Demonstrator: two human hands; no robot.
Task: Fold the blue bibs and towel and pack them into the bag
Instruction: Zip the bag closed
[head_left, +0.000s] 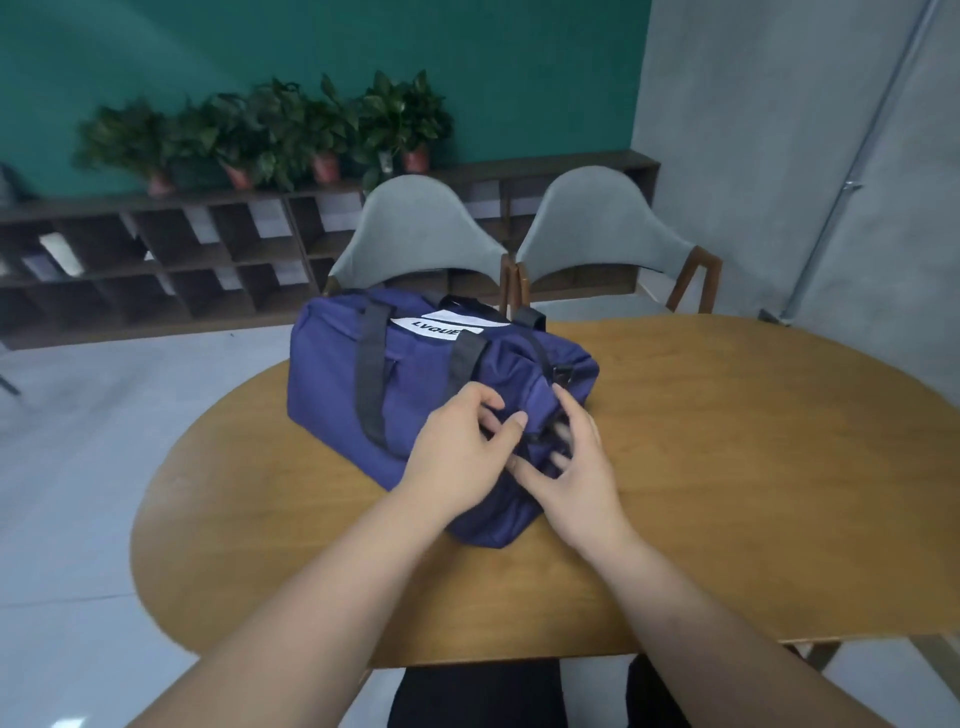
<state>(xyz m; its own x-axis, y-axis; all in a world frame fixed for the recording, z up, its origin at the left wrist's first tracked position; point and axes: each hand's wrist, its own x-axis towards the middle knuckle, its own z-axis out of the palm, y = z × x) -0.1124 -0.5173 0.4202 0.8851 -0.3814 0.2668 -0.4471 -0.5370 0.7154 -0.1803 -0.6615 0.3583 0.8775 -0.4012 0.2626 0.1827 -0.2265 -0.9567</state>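
Bag (415, 374) sitting on worktop (727, 441), under both my hands. Left hand (457, 447) pinching its cloth. Right hand (576, 467) blurry beside it, can't tell grip. Bag looking soft, floppy; grabbing strong seam seeming best.

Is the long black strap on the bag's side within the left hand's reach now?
Probably yes: the left hand holds the near end of the bag, with nothing between it and the strap.
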